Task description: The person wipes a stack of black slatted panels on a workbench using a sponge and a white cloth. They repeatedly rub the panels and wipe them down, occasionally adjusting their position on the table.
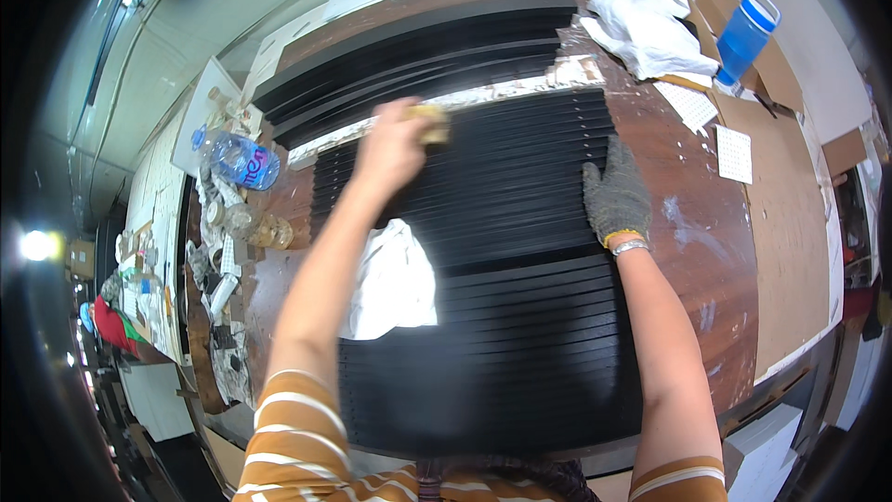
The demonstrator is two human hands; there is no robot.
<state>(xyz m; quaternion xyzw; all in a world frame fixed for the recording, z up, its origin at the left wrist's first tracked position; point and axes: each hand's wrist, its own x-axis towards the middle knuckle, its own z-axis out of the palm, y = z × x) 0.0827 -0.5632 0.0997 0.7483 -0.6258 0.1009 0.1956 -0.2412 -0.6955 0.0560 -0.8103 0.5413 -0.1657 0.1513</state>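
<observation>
My bare left hand (392, 147) is closed on a small yellowish sponge (433, 125), blurred by motion, over the far part of a panel of black slats (483, 177). My right hand (617, 193) wears a dark grey knit glove. It lies along the right ends of these slats, thumb apart from the fingers, holding nothing I can see. Nearer to me, a second set of black slats (502, 344) lies against the first. A crumpled white cloth (398, 284) rests across both on the left, beside my left forearm.
More long black strips (418, 51) lie beyond a white paint-stained strip (451, 104). A clear plastic bottle (243, 160) and jars (255, 223) crowd the left side. At the far right are white cloth (650, 23), a blue bottle (745, 35) and perforated white sheets (734, 154) on the brown table (692, 270).
</observation>
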